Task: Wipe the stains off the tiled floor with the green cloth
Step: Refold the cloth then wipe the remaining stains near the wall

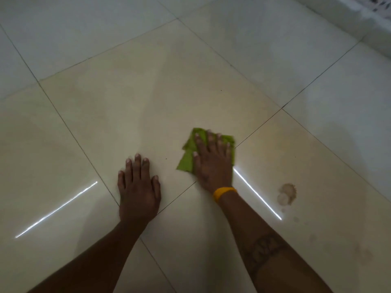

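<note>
Glossy tiled floor (pixel 190 81): right hand (pixel 212 163) presses green cloth (pixel 187 160) flat, fingers straight; left hand (pixel 138 190) splayed beside it; brown stain (pixel 287 194) right.

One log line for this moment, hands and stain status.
right hand: flat on green cloth | left hand: flat on tiled floor | brown stain: unwiped, right of cloth

I kneel indoors on a home's glossy cream tiled floor (pixel 148 92), a white wall base (pixel 347 20) beyond.

A crumpled green cloth (pixel 189 157) lies flat on the glossy tiled floor (pixel 148 92), brown stains (pixel 286 194) nearby.
</note>
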